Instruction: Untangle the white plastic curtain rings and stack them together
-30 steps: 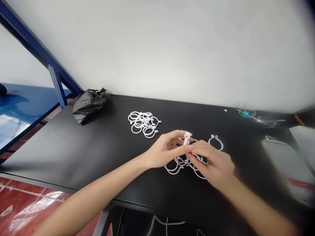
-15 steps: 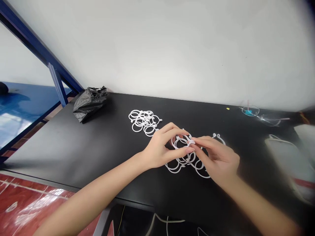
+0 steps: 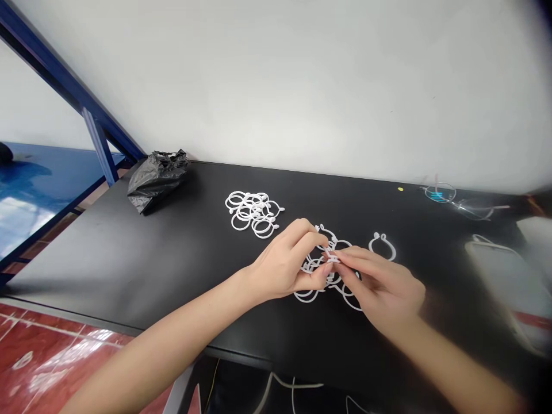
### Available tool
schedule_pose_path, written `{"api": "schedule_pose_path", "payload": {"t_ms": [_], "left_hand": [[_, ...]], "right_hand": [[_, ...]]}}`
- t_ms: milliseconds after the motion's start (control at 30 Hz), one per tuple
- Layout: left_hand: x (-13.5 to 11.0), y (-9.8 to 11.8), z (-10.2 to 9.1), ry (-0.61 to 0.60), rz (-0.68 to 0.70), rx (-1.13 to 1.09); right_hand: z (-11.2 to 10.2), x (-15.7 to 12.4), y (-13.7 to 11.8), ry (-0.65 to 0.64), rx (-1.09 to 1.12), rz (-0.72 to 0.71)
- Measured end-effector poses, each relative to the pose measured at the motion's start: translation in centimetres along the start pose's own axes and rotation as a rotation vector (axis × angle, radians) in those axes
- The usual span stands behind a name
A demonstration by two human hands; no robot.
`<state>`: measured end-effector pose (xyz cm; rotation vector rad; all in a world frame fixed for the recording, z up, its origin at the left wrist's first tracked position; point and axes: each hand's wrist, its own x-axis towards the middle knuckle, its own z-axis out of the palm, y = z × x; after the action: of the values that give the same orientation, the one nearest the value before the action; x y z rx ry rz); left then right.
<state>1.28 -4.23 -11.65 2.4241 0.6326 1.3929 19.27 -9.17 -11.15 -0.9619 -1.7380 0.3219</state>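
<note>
My left hand (image 3: 291, 259) and my right hand (image 3: 382, 282) meet fingertip to fingertip over a loose group of white rings (image 3: 307, 296). Thumb and fingers of both are pinched on one white plastic ring (image 3: 333, 260), partly hidden by the fingers. The rings look like curtain rings with small knobbed ends. One open ring (image 3: 383, 247) lies apart, just beyond my right hand. Farther left, a second pile of white rings (image 3: 252, 214) rests on the black table (image 3: 172, 253).
A crumpled black plastic bag (image 3: 157, 181) sits at the table's back left. Eyeglasses (image 3: 457, 201) and a small yellow bit (image 3: 401, 189) lie toward the back right. At the right edge is a blurred, pale phone-like object (image 3: 500, 270). A blue metal frame (image 3: 99, 138) stands left.
My fingertips have drawn closer together on the ring, and it has turned to a flatter angle. My right hand has shifted slightly, showing more of the lone ring beyond it.
</note>
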Motion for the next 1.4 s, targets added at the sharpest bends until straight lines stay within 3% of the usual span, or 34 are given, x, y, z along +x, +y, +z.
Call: {"api": "schedule_pose_path", "payload": {"t_ms": [367, 600, 900, 1033, 1200, 1400], "left_hand": [[0.3, 0.2, -0.3, -0.055, -0.023, -0.013], [0.1, -0.1, -0.4, -0.063, -0.035, 0.001], [0.2, -0.2, -0.6, -0.081, -0.005, 0.054], [0.5, -0.8, -1.1, -0.110, 0.023, 0.177], [0.4, -3.7, -2.4, -0.121, -0.152, 0.572], [-0.3, -5.4, -3.3, -0.290, -0.422, 0.881]], "right_hand": [[0.0, -0.1, 0.2, -0.009, 0.030, 0.001], [0.2, -0.2, 0.9, -0.069, 0.223, 0.044], [0.1, 0.0, 1.4, -0.072, 0.181, -0.010], [0.1, 0.1, 1.3, -0.033, 0.129, 0.024], [0.1, 0.2, 1.8, 0.058, 0.040, 0.094], [0.1, 0.5, 2.3, 0.124, 0.019, 0.309]]}}
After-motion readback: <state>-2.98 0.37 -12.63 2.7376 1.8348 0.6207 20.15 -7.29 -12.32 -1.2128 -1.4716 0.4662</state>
